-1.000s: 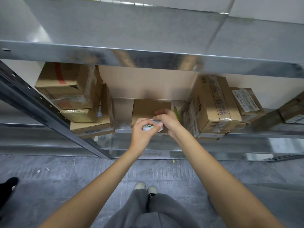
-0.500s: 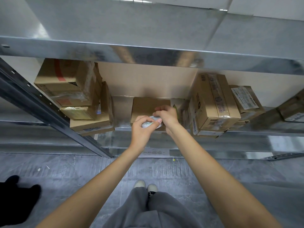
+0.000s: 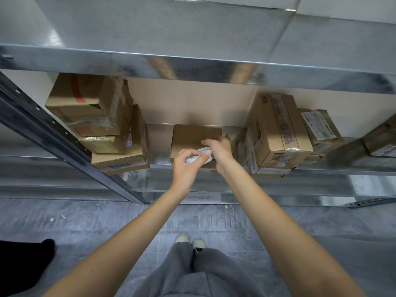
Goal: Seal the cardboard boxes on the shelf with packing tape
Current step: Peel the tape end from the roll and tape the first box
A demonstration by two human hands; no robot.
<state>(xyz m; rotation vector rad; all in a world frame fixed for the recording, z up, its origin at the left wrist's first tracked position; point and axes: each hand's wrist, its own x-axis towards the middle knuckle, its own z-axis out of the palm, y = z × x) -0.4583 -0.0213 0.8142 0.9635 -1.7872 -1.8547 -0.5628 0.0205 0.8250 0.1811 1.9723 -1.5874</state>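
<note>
Little moved since half second ago: both hands same spot, dark shape (image 3: 25,264) at near left larger. Left hand (image 3: 186,162) pinches tape roll (image 3: 198,155) between thumb and fingers. Right hand (image 3: 218,146) curled over roll's far side, gripping it, atop small cardboard box (image 3: 188,136) at middle of metal shelf (image 3: 353,166). Stacked boxes (image 3: 92,116) left, more boxes (image 3: 278,131) right.
</note>
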